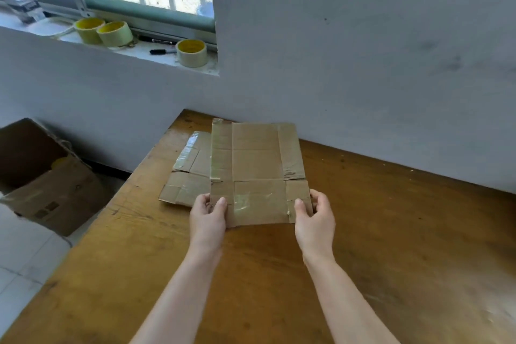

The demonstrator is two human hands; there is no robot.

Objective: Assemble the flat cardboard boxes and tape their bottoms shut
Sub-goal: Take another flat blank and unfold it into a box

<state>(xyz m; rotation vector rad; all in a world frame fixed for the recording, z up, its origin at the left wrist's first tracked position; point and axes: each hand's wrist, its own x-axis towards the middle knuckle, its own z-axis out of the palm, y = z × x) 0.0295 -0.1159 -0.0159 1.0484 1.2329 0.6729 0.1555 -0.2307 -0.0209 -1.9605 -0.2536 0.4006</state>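
A flat, folded cardboard box (255,159) with old tape strips on it is held over the wooden table (391,232). My left hand (208,215) pinches its near left corner, thumb on top. My right hand (315,218) pinches its near right corner the same way. Under it and to the left, another flat cardboard box (184,176) lies on the table, partly covered. Three rolls of tape stand on the windowsill: two together (104,31) at the left and one roll (192,52) at the right.
A black marker (162,51) lies on the sill beside the right roll. An open brown carton (42,173) stands on the floor left of the table. The white wall runs along the table's far edge.
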